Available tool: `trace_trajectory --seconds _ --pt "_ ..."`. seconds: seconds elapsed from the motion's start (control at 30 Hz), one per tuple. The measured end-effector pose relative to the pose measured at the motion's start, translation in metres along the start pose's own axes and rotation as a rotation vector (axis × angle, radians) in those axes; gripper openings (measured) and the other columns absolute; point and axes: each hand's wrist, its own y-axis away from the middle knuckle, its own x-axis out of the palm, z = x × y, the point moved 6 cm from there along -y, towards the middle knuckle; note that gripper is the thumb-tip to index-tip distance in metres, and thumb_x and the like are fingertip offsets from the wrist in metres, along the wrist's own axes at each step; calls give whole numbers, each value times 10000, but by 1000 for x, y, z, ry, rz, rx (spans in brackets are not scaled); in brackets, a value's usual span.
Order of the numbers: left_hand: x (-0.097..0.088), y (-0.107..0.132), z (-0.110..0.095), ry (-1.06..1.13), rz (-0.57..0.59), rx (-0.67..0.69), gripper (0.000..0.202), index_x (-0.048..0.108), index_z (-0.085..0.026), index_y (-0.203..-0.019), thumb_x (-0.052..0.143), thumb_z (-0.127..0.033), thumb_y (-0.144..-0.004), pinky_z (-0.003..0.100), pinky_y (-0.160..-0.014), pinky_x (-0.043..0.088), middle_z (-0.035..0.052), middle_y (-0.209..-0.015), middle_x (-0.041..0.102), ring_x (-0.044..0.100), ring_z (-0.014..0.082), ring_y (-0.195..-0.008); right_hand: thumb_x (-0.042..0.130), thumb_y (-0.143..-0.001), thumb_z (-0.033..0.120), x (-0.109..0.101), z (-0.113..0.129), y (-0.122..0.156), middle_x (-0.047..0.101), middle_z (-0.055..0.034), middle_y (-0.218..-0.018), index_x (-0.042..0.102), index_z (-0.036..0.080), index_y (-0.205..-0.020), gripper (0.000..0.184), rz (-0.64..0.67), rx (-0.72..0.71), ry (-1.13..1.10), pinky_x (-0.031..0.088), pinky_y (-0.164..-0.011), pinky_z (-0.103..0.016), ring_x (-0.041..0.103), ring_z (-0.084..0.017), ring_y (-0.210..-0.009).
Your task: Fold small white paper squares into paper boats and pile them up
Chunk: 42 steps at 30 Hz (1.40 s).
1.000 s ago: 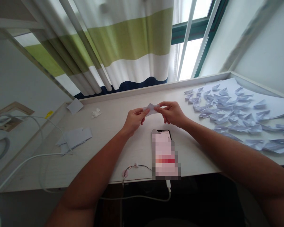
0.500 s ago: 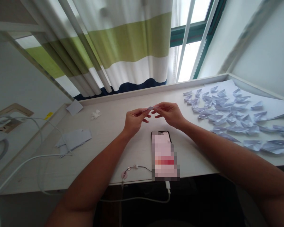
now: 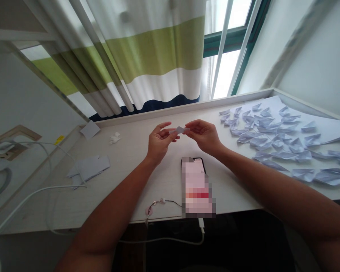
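Between my two hands, above the middle of the white desk, is a small folded white paper [image 3: 180, 129] with a raised point at its centre and a narrow end to each side. My left hand [image 3: 159, 143] pinches its left end, the index finger lifted away. On the right end, the thumb and fingertips of my right hand [image 3: 204, 135] are closed. Many folded paper boats [image 3: 272, 132] lie spread over the right side of the desk, some on a large white sheet [image 3: 333, 122].
A phone [image 3: 197, 181] with a beaded strap [image 3: 155, 203] and a white charging cable [image 3: 201, 223] lies near the front edge. To the left are paper sheets [image 3: 92, 168], a square paper [image 3: 90, 130] and a crumpled tissue [image 3: 115, 138]. A curtain [image 3: 155, 53] hangs behind.
My hands have drawn slightly apart, so more of the folded paper shows between them. The left index finger has lifted off it.
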Motion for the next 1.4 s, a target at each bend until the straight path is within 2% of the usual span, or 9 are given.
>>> trace_trajectory --seconds 0.13,0.3,0.47,0.67,0.87,0.97,1.07,1.2,1.4 --pt "4 1 5 -55 102 -87 609 781 -158 -1159 981 -563 -751 332 -702 609 105 -949 855 793 202 -724 924 -820 596 0 5 2 832 -61 -985 781 250 -960 400 2 -43 74 670 -988 -522 804 -263 -963" --pt "5 2 1 -123 109 10 457 838 -169 -902 927 -606 -802 332 -677 591 106 -865 845 789 213 -732 942 -792 607 2 1 2 837 -60 -984 793 231 -1038 473 56 17 53 680 -910 -472 795 -240 -917" --pt "8 4 2 -128 136 -35 432 845 -176 -922 937 -580 -800 310 -645 562 120 -897 858 812 236 -787 923 -795 658 3 -6 1 824 -56 -866 801 208 -944 490 82 107 -14 672 -796 -414 761 -199 -779" --pt "7 5 5 -135 138 -68 441 837 -173 -971 962 -548 -775 281 -618 561 113 -926 860 820 231 -785 954 -755 649 2 -7 -1 812 -50 -841 783 203 -883 495 62 87 -26 658 -753 -392 746 -189 -746" --pt "7 3 6 -126 117 -30 503 789 -184 -991 930 -621 -786 281 -600 580 85 -900 844 810 219 -752 956 -729 687 3 -8 -1 787 -40 -798 757 203 -846 536 84 84 20 645 -707 -375 734 -188 -720" --pt "5 3 5 -168 82 28 448 787 -200 -972 937 -580 -789 277 -597 572 62 -886 837 797 209 -733 985 -714 645 1 -9 0 794 -28 -819 757 205 -982 564 75 123 -20 665 -737 -384 761 -197 -741" --pt "0 5 -5 -301 0 165 265 826 -224 -960 888 -464 -866 283 -648 578 62 -934 842 796 215 -831 982 -749 603 5 -12 2 827 -47 -872 749 199 -1124 598 139 229 -127 690 -817 -416 807 -221 -820" --pt "2 13 -23 -449 39 343 90 867 -263 -969 820 -287 -895 321 -767 608 75 -1113 853 780 250 -1045 945 -803 607 9 -11 3 848 -75 -960 788 186 -1074 525 211 283 -226 699 -898 -444 823 -216 -861" --pt "5 12 -16 -333 99 236 445 801 -241 -1242 831 -198 -799 386 -960 622 99 -1249 830 779 263 -1122 982 -774 564 2 -9 0 832 -49 -901 810 190 -1066 504 140 202 -175 701 -872 -435 808 -200 -799"
